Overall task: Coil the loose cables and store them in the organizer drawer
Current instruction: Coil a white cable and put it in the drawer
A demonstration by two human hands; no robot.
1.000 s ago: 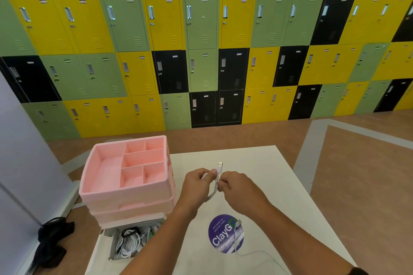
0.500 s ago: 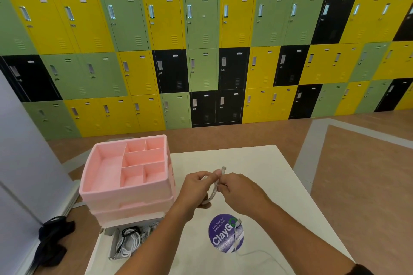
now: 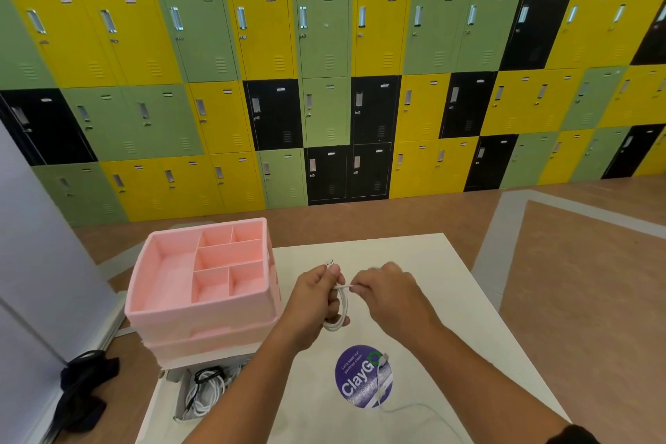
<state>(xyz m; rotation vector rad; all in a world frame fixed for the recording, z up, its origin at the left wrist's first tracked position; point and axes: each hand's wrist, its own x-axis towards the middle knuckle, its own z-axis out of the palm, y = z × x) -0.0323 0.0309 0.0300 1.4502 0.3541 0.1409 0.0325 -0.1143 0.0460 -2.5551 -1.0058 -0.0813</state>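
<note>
- Because the lockers fill the whole back wall, they are the biggest thing to see.
- The white surface sits in front and carries all the work.
- The pink organizer stands on its left side, close enough to reach.
- A drawer below it is pulled out so coils can drop in. Some stored cables lie inside.
- The left hand grips a small loop of white cable so it cannot spring apart.
- The right hand pinches the cable's free bit, likely to wrap it round the loop.
- Another loose cable lies across the round sticker, waiting.
</note>
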